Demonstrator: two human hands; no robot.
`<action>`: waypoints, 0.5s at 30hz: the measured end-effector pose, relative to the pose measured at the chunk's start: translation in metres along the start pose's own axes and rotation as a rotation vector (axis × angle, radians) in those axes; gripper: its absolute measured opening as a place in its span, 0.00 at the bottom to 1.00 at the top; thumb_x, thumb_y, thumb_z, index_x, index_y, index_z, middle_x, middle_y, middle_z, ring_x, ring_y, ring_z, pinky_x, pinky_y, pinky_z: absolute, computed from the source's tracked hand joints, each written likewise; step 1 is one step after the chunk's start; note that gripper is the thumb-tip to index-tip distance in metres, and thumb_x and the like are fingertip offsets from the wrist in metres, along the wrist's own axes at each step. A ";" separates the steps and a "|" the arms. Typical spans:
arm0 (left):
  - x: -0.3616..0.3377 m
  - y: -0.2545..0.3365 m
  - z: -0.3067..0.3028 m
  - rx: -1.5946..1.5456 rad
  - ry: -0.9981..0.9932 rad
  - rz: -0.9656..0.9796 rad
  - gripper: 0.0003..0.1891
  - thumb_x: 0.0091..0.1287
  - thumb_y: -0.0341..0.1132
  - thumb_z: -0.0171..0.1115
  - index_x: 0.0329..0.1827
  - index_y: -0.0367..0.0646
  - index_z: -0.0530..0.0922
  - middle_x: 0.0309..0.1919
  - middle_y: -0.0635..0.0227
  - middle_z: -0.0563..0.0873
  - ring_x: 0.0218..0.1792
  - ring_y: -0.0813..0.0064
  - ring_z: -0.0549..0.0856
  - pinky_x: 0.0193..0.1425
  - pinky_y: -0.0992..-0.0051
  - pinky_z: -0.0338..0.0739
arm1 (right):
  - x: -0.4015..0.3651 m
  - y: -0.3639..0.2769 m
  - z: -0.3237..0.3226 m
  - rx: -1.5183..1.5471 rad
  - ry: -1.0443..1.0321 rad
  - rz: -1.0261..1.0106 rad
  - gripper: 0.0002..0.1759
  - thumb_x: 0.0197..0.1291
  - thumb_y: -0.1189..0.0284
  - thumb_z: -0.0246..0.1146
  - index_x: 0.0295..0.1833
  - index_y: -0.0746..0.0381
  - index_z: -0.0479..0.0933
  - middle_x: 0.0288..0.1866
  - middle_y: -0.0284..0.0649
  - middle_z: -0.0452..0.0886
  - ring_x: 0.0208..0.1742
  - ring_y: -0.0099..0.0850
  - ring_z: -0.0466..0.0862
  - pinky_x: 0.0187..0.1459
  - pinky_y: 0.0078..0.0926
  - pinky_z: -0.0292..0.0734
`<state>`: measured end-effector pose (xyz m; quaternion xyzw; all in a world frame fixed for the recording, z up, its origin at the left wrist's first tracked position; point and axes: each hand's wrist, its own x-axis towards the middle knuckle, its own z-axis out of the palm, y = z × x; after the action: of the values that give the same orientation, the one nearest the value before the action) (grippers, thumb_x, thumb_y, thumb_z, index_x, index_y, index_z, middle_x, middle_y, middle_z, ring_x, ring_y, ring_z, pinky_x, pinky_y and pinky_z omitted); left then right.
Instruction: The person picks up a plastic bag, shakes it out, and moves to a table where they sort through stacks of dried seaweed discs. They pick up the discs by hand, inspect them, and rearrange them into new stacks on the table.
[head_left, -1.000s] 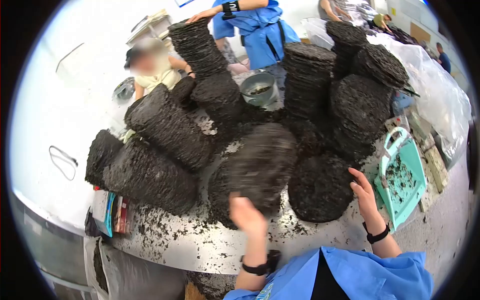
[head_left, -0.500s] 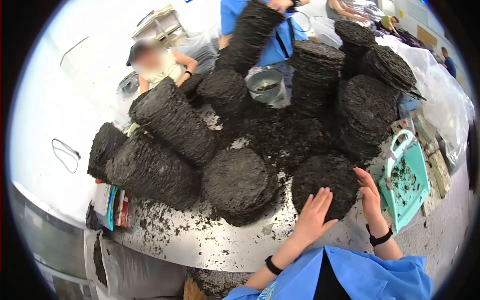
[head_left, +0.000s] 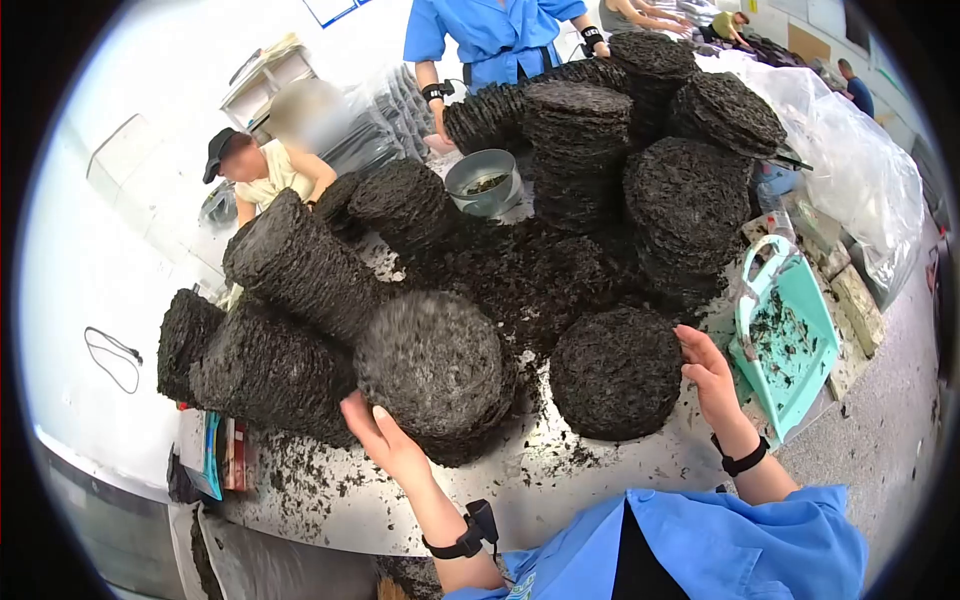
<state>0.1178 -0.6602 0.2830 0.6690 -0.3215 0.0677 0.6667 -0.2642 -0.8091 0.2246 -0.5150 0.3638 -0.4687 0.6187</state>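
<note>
Two round stacks of dark, rough sheets that look like dried seaweed stand before me on the metal table. My left hand (head_left: 385, 440) is open, fingers stretched, at the lower left edge of the larger, greyer stack (head_left: 435, 370). That stack's top is slightly smeared by motion. My right hand (head_left: 712, 380) is also open, with its fingertips right at the right side of the smaller, blacker stack (head_left: 614, 372). Loose dark flakes (head_left: 530, 275) lie heaped behind both stacks.
More leaning stacks (head_left: 305, 265) crowd the left, and tall stacks (head_left: 575, 150) rise behind. A metal pot (head_left: 484, 183) stands among them. A turquoise dustpan (head_left: 812, 350) with flakes lies at right. Across the table, a person in blue (head_left: 490, 40) handles a long stack; another person (head_left: 270, 170) leans in at left.
My left hand has left the smaller stack's top and moved left to the larger stack. My right hand stays by the smaller stack. The person in blue has lowered a long stack onto the table.
</note>
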 end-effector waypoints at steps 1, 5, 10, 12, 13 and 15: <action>-0.005 0.013 0.002 0.155 0.089 0.109 0.25 0.74 0.33 0.49 0.72 0.32 0.60 0.70 0.51 0.66 0.69 0.62 0.68 0.73 0.63 0.59 | 0.000 0.000 0.000 0.005 0.004 -0.002 0.33 0.54 0.82 0.52 0.70 0.63 0.66 0.72 0.40 0.66 0.73 0.32 0.64 0.72 0.31 0.54; -0.069 0.040 0.037 0.089 -0.472 0.247 0.37 0.60 0.35 0.66 0.71 0.33 0.61 0.67 0.49 0.67 0.71 0.57 0.66 0.74 0.56 0.58 | -0.001 -0.003 0.007 -0.023 0.056 -0.019 0.31 0.56 0.80 0.51 0.69 0.61 0.67 0.67 0.38 0.70 0.64 0.27 0.70 0.64 0.27 0.62; -0.148 0.053 0.105 0.176 -1.100 0.564 0.39 0.59 0.31 0.66 0.75 0.44 0.60 0.75 0.56 0.60 0.75 0.57 0.61 0.76 0.54 0.54 | -0.003 -0.015 0.016 0.004 0.023 -0.102 0.29 0.59 0.77 0.52 0.68 0.64 0.67 0.65 0.40 0.71 0.64 0.27 0.70 0.65 0.29 0.62; -0.130 0.055 0.105 0.044 -0.953 0.544 0.33 0.61 0.26 0.61 0.72 0.41 0.65 0.70 0.54 0.70 0.70 0.58 0.70 0.73 0.59 0.63 | -0.007 -0.019 0.015 -0.016 0.041 -0.129 0.27 0.61 0.76 0.52 0.67 0.65 0.67 0.64 0.41 0.72 0.62 0.28 0.72 0.65 0.31 0.63; -0.120 0.058 0.103 -0.076 -0.844 0.421 0.30 0.63 0.25 0.59 0.70 0.38 0.67 0.67 0.53 0.73 0.67 0.58 0.74 0.70 0.62 0.66 | -0.008 -0.018 0.009 0.005 0.015 -0.144 0.26 0.62 0.75 0.52 0.67 0.64 0.67 0.63 0.41 0.72 0.60 0.28 0.74 0.64 0.31 0.64; -0.097 0.069 0.091 -0.191 -0.716 0.188 0.22 0.67 0.25 0.55 0.66 0.32 0.71 0.61 0.52 0.80 0.59 0.61 0.81 0.62 0.71 0.73 | -0.010 -0.015 0.004 0.012 0.033 -0.138 0.22 0.65 0.73 0.52 0.65 0.63 0.69 0.60 0.39 0.75 0.55 0.28 0.77 0.62 0.31 0.67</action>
<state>-0.0250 -0.7055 0.2816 0.5527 -0.5989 -0.1398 0.5623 -0.2663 -0.7986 0.2397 -0.5274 0.3346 -0.5210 0.5818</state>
